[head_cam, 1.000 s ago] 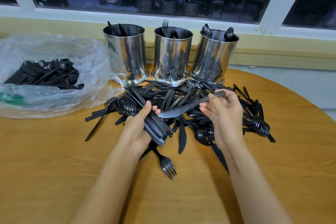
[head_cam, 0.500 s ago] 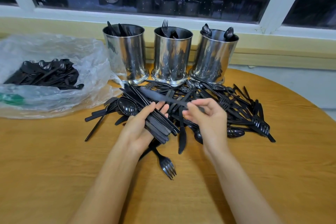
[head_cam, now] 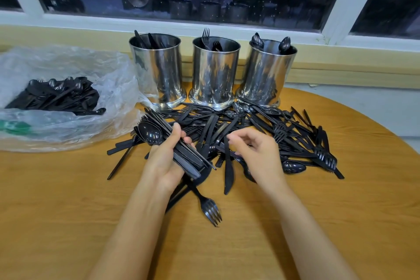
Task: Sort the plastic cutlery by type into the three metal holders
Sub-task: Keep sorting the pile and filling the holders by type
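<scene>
Plastic cutlery [head_cam: 261,125] is heaped on the wooden table [head_cam: 68,211] before three metal holders [head_cam: 214,70]. A bundle [head_cam: 186,159] of it is gripped in the left hand [head_cam: 163,161]; the right hand [head_cam: 261,154] is held over the heap, fingers loosely curled, nothing grasped.

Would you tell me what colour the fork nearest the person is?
The fork is glossy black; the head view shows it best.
</scene>
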{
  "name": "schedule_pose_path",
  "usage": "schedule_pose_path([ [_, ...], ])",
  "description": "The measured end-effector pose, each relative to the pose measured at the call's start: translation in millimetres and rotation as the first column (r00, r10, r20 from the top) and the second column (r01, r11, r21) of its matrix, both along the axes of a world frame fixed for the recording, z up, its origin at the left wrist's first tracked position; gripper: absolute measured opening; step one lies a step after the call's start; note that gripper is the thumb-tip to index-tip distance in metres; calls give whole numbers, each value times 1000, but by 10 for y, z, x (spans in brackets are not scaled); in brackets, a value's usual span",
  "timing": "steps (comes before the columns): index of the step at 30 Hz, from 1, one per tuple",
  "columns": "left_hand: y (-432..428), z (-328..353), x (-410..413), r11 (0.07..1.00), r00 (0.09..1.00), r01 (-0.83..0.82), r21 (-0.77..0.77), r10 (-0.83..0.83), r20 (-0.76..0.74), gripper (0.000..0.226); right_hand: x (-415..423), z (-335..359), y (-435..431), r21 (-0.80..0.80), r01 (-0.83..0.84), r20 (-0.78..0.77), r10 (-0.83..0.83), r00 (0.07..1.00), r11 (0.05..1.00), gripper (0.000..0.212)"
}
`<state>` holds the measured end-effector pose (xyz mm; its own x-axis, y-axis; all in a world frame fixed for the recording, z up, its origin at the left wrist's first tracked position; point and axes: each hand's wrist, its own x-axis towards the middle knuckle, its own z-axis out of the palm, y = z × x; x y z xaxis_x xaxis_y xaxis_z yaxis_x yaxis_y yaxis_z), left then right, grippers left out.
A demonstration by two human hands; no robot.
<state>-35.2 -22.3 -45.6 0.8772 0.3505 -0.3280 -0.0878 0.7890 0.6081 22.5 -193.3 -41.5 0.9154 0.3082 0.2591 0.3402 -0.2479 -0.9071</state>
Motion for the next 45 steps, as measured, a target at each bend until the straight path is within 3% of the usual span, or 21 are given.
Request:
schedule_pose_path([
  [3,41,10,0,999,999,52,0,-52,11,26,120,21,-76,-115,80,118,-67,991,990,9],
  [5,41,8,4,997,997,73,1,-73,14,27,214,43,-85,-271,50,210,8,978,961,18],
  [7,32,3,9,996,996,89,-13,-88,23,25,306,37,-54,-482,-14,242,148,959,876,26],
  [9,29,-1,17,994,994,104,-23,-103,30,21,377,-17,5,-682,-26,269,284,921,731,33],
  [11,29,-6,19,994,994,108,-23,-107,28,17,417,-74,47,-747,-30,258,332,907,665,33],
  [13,34,-11,18,994,994,110,-14,-110,17,18,445,-91,61,-730,-46,241,320,916,682,22],
  [15,47,-19,19,993,993,117,-10,-117,-3,21,476,-100,65,-703,-13,325,338,883,711,16],
  [19,57,-12,13,991,993,120,-55,-121,-16,24,469,-72,34,-456,39,487,213,847,889,15],
  [22,45,11,3,991,995,97,-94,-97,4,23,427,-43,-33,-417,208,627,114,770,885,15],
  [26,61,25,-5,993,999,50,-111,-48,21,20,313,-14,-133,-404,379,697,12,717,833,13],
  [29,60,33,-20,993,999,45,-107,-44,17,21,178,35,-178,-401,456,635,-118,764,794,16],
  [30,58,33,-25,993,999,49,-105,-48,11,20,114,53,-171,-376,413,548,-160,821,830,16],
  [32,43,36,-27,992,997,71,-109,-72,-7,19,-18,71,-106,-209,212,220,-165,961,955,9],
  [33,31,35,-23,990,995,90,-109,-93,-20,17,-85,75,-58,-102,123,55,-117,992,987,4],
  [35,-5,22,-20,984,989,140,-110,-145,-32,12,-171,53,7,-37,54,-60,-56,997,998,7],
  [40,-194,109,-45,976,984,162,-143,-170,-44,23,-229,120,11,-91,102,94,-93,991,991,8],
  [45,-285,316,-198,972,974,217,-95,-222,-41,23,-419,200,-1,-370,85,255,13,967,925,16],
])
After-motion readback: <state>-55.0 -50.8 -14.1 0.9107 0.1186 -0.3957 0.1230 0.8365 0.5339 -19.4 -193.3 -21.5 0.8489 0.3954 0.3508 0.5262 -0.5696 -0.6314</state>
